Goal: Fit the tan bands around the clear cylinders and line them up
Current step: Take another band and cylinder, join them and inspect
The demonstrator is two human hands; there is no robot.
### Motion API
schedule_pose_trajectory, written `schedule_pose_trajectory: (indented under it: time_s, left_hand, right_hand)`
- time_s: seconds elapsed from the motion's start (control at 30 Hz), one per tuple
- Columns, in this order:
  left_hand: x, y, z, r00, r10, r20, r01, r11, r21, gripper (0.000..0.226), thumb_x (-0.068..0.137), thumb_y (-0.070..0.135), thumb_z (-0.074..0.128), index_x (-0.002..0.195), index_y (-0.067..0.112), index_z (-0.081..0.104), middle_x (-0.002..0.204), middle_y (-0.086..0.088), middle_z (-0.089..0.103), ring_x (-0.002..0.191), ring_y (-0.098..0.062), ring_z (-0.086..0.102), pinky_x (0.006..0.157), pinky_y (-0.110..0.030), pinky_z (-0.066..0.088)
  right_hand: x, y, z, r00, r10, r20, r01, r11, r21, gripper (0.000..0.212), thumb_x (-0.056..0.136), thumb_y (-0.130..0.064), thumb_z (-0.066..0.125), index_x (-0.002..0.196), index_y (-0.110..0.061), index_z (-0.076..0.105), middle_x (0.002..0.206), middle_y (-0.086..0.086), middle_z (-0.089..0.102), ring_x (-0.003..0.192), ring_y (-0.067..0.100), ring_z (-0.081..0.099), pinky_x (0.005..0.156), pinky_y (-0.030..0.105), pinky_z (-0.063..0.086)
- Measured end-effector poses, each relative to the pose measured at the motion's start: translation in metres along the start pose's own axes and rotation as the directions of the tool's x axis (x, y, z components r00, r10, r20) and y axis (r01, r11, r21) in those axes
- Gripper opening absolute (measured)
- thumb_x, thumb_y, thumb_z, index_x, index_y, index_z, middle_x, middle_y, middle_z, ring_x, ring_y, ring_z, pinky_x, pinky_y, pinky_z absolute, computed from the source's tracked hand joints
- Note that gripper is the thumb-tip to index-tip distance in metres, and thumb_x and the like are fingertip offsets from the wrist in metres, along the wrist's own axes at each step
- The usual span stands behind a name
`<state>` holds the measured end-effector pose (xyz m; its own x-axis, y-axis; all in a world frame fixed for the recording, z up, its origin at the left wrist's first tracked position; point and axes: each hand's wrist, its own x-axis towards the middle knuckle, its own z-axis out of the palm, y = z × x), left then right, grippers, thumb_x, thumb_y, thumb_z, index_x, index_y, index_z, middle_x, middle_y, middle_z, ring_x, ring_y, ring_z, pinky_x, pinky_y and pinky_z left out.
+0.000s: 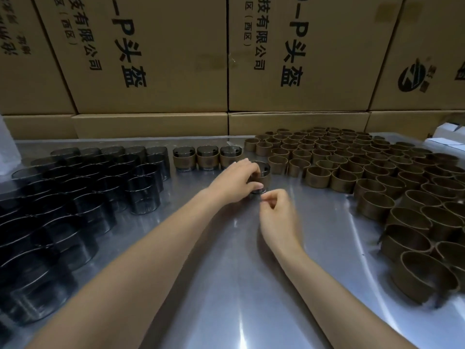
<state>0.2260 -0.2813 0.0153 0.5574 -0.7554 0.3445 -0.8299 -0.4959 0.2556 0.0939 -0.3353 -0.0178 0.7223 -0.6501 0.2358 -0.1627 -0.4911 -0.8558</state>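
Note:
My left hand [236, 181] grips a clear cylinder [261, 176] with a tan band around it, set on the metal table [226, 285] just right of a row of three banded cylinders [207, 158]. My right hand [276, 210] hovers just below that cylinder with its fingers curled and nothing visible in them. Several bare dark-tinted clear cylinders [83, 197] stand packed on the left. Several loose tan bands [364, 172] stand on end across the right half of the table.
Large printed cardboard boxes [156, 59] form a wall along the table's far edge. A white box [450, 133] shows at the far right. A clear plastic bag edge [6, 147] hangs at far left.

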Motion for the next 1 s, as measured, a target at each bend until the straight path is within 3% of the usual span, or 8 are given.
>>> schedule_pose_trajectory:
  time_s: [0.1, 0.2, 0.4, 0.53, 0.6, 0.67, 0.73, 1.0]
  left_hand:
    - [0.033, -0.010, 0.004, 0.999, -0.049, -0.009, 0.050, 0.984, 0.169, 0.030, 0.094, 0.032, 0.057, 0.117, 0.011, 0.059, 0.124, -0.008, 0.055, 0.129, -0.025, 0.040, 0.115, -0.045, 0.016]
    - [0.052, -0.014, 0.008, 0.994, -0.106, -0.030, 0.110, 0.964, 0.241, 0.034, 0.094, 0.033, 0.057, 0.121, 0.013, 0.059, 0.129, -0.009, 0.053, 0.132, -0.026, 0.038, 0.118, -0.046, 0.009]
    - [0.074, -0.017, 0.008, 0.982, -0.179, -0.063, 0.189, 0.957, 0.220, 0.028, 0.091, 0.033, 0.062, 0.115, 0.016, 0.064, 0.127, -0.009, 0.053, 0.128, -0.027, 0.043, 0.118, -0.048, 0.007]
    - [0.082, -0.015, 0.009, 0.981, -0.188, -0.052, 0.195, 0.948, 0.252, 0.029, 0.092, 0.033, 0.061, 0.115, 0.016, 0.063, 0.125, -0.009, 0.055, 0.124, -0.028, 0.046, 0.118, -0.048, 0.010]
    - [0.084, -0.015, 0.010, 0.978, -0.201, -0.053, 0.208, 0.946, 0.250, 0.031, 0.093, 0.033, 0.061, 0.118, 0.015, 0.062, 0.126, -0.009, 0.055, 0.122, -0.029, 0.048, 0.116, -0.047, 0.020]
    - [0.084, -0.016, 0.012, 0.975, -0.214, -0.064, 0.223, 0.949, 0.222, 0.033, 0.092, 0.033, 0.061, 0.119, 0.014, 0.062, 0.124, -0.010, 0.056, 0.116, -0.029, 0.051, 0.103, -0.043, 0.039]
    - [0.083, -0.016, 0.014, 0.972, -0.221, -0.080, 0.233, 0.951, 0.201, 0.033, 0.092, 0.032, 0.061, 0.119, 0.013, 0.062, 0.123, -0.010, 0.056, 0.112, -0.029, 0.053, 0.090, -0.039, 0.046]
    - [0.049, 0.001, 0.011, 0.930, -0.162, -0.329, 0.176, 0.984, 0.015, 0.032, 0.093, 0.030, 0.056, 0.122, 0.015, 0.057, 0.124, -0.004, 0.056, 0.116, -0.022, 0.051, 0.099, -0.036, 0.039]
  right_hand:
    - [0.000, -0.001, -0.001, 0.998, -0.047, 0.044, 0.053, 0.988, -0.143, 0.012, 0.094, -0.024, 0.045, 0.096, -0.036, 0.044, 0.092, -0.015, 0.053, 0.096, 0.012, 0.052, 0.092, 0.036, 0.042]
    - [-0.001, -0.004, -0.001, 0.994, -0.076, 0.082, 0.094, 0.966, -0.242, 0.010, 0.093, -0.026, 0.045, 0.095, -0.036, 0.043, 0.093, -0.015, 0.053, 0.092, 0.009, 0.042, 0.087, 0.031, 0.034]
    - [-0.002, -0.007, -0.003, 0.992, -0.072, 0.104, 0.098, 0.957, -0.272, 0.008, 0.093, -0.028, 0.044, 0.093, -0.036, 0.044, 0.090, -0.017, 0.050, 0.099, 0.009, 0.041, 0.088, 0.029, 0.030]
    - [-0.003, -0.007, -0.004, 0.990, -0.075, 0.120, 0.106, 0.954, -0.279, 0.006, 0.094, -0.030, 0.043, 0.094, -0.036, 0.044, 0.092, -0.017, 0.052, 0.103, 0.009, 0.043, 0.091, 0.031, 0.032]
    - [-0.003, -0.007, -0.004, 0.989, -0.076, 0.126, 0.108, 0.956, -0.274, 0.005, 0.094, -0.031, 0.043, 0.095, -0.036, 0.045, 0.094, -0.017, 0.053, 0.104, 0.009, 0.043, 0.092, 0.031, 0.031]
    - [-0.003, -0.007, -0.003, 0.989, -0.082, 0.125, 0.113, 0.956, -0.269, 0.005, 0.094, -0.031, 0.044, 0.095, -0.036, 0.045, 0.094, -0.017, 0.054, 0.104, 0.010, 0.043, 0.091, 0.031, 0.031]
    - [-0.003, -0.007, -0.003, 0.988, -0.082, 0.130, 0.115, 0.956, -0.268, 0.006, 0.094, -0.030, 0.044, 0.096, -0.036, 0.046, 0.097, -0.016, 0.056, 0.104, 0.010, 0.043, 0.091, 0.031, 0.031]
    - [-0.004, -0.006, -0.003, 0.983, -0.095, 0.155, 0.135, 0.951, -0.277, 0.012, 0.093, -0.027, 0.045, 0.101, -0.036, 0.048, 0.105, -0.014, 0.060, 0.109, 0.011, 0.045, 0.095, 0.033, 0.033]
